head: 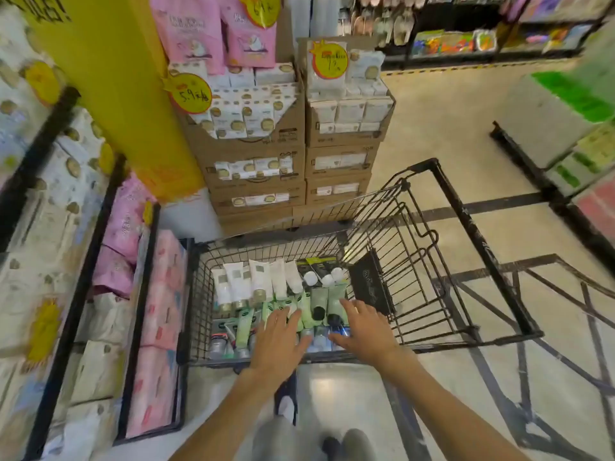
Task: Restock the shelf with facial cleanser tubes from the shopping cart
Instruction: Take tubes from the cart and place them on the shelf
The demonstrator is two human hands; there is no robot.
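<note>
Both hands, left hand (279,341) and right hand (362,331), fingers spread and gripping nothing, hover over green tubes (307,311) lying beside white tubes (239,284) inside black wire cart (429,261), cardboard boxes (259,161) beyond.

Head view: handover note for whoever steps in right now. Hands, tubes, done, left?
Left hand: open, fingers spread over the green tubes in the cart, gripping nothing.
Right hand: open, reaching in beside it, over the dark-capped tubes.
White tubes lie in a row at the far side of the basket; smaller blue-grey ones at the near side.
Done: nothing visibly picked up.
Left: grab tubes, carry them to the shelf; the target shelf cannot be told from here.
</note>
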